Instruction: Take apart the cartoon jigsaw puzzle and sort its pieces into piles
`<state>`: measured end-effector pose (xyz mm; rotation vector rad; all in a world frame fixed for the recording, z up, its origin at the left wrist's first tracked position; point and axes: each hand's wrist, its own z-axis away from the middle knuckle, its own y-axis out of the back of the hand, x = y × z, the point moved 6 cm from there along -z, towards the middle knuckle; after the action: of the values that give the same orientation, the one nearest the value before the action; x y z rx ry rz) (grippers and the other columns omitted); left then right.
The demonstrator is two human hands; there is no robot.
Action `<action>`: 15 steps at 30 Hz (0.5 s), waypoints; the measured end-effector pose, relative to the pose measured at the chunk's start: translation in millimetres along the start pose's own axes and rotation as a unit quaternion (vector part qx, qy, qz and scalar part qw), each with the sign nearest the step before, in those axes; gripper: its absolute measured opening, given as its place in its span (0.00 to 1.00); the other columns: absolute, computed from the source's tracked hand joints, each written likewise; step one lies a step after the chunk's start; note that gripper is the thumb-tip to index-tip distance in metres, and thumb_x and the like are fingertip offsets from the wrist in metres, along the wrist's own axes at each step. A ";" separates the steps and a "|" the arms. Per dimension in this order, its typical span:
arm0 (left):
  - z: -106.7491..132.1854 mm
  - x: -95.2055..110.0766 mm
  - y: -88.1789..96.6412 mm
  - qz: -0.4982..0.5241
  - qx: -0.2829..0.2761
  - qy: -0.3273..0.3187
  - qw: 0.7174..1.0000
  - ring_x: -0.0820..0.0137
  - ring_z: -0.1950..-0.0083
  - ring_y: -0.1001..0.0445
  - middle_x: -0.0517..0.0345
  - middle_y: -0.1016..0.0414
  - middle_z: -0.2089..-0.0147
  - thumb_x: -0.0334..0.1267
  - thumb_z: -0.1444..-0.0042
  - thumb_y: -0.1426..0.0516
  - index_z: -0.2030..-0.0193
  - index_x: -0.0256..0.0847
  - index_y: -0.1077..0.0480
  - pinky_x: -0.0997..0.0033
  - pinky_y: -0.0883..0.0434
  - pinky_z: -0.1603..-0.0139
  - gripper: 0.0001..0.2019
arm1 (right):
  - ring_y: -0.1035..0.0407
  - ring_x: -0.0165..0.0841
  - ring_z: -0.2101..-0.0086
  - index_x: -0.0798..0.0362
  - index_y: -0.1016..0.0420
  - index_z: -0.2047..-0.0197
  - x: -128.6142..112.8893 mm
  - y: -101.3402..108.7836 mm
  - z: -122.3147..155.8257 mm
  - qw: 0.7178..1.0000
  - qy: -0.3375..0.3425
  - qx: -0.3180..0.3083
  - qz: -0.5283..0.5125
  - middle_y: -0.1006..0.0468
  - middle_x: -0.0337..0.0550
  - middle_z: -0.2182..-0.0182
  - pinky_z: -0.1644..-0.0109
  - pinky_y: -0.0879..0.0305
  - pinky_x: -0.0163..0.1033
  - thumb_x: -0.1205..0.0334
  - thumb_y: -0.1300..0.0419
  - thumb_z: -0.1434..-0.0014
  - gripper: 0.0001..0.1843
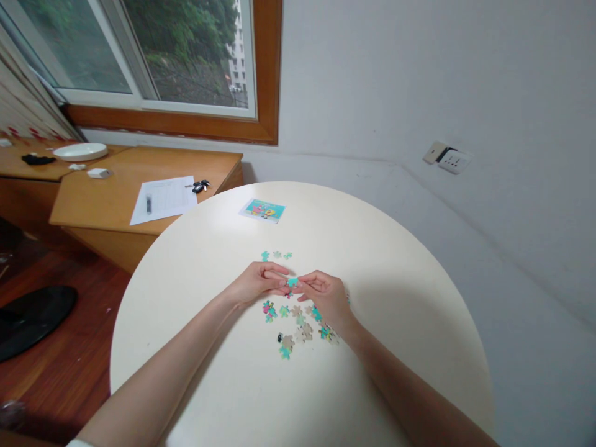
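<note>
Between my two hands is a turquoise jigsaw puzzle piece (292, 282), pinched from both sides just above the table. My left hand (261, 280) grips its left edge with thumb and fingers. On its right edge, my right hand (326, 294) closes with thumb and forefinger. Several loose jigsaw pieces (305, 332) are scattered below and around my hands, some colored side up, others showing a plain greyish back. A short row of pieces (277, 254) lies just beyond my left hand. Farther back rests a small picture card (264, 210) with cartoon figures on turquoise.
The round white table (395, 267) stands against the wall. Left of it, a wooden desk (116, 167) bears a paper sheet (165, 198), keys (200, 185), a white charger block (99, 173) and a white plate (80, 151). A black round base (37, 320) is on the floor.
</note>
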<state>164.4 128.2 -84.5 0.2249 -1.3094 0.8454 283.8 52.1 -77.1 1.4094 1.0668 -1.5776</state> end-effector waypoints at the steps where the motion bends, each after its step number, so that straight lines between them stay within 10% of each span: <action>1: -0.4 -0.3 -0.1 -0.001 0.002 -0.002 1.000 0.67 0.70 0.23 0.54 0.23 0.75 0.36 0.66 0.32 0.65 0.32 0.29 0.66 0.27 0.61 0.20 | 0.26 0.34 0.75 0.55 0.28 0.75 0.3 0.1 0.1 1.000 0.000 0.000 0.001 0.24 0.39 0.80 0.75 0.28 0.35 0.48 0.32 0.63 0.19; 15: -0.1 1.5 -3.9 -0.002 0.018 -0.010 1.000 0.71 0.75 0.25 0.57 0.24 0.79 0.35 0.68 0.32 0.67 0.32 0.29 0.74 0.28 0.68 0.18 | 0.26 0.35 0.74 0.55 0.28 0.73 6.0 -1.0 0.0 1.000 0.005 -0.012 0.009 0.23 0.40 0.79 0.74 0.28 0.36 0.50 0.33 0.59 0.17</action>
<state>167.0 126.1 -82.0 0.2650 -1.3127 0.8652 282.3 52.4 -83.0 1.4087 1.0722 -1.5413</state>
